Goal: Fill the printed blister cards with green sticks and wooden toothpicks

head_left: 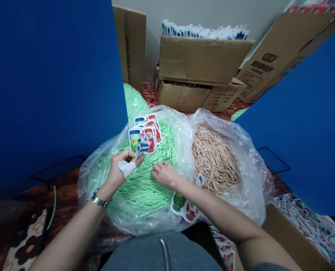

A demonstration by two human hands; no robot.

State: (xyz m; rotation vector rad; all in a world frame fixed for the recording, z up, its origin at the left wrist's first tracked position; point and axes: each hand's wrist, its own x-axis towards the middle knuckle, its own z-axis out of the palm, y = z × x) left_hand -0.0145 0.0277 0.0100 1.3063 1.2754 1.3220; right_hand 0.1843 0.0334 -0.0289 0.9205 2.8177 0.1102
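Observation:
My left hand [122, 169] is closed on a small printed pouch [141, 148], its top bent over between thumb and fingers; a white piece lies against the palm and thumb. Beyond it, several flat red, blue and white pouches [153, 122] rest on a heap of thin green sticks [141, 195] in a clear plastic bag [91, 180]. My right hand [164, 175] reaches down onto the green sticks with curled fingers; what they grip, if anything, is hidden. Under my right forearm lie more printed pouches [180, 203], partly covered.
To the right, another clear bag [254, 180] holds brown sticks [215, 158]. Behind stand cardboard boxes [198, 56], the upper packed with pouches [204, 32]. Blue panels [54, 82] flank both sides. An open carton [291, 233] with printed pouches [305, 222] sits lower right.

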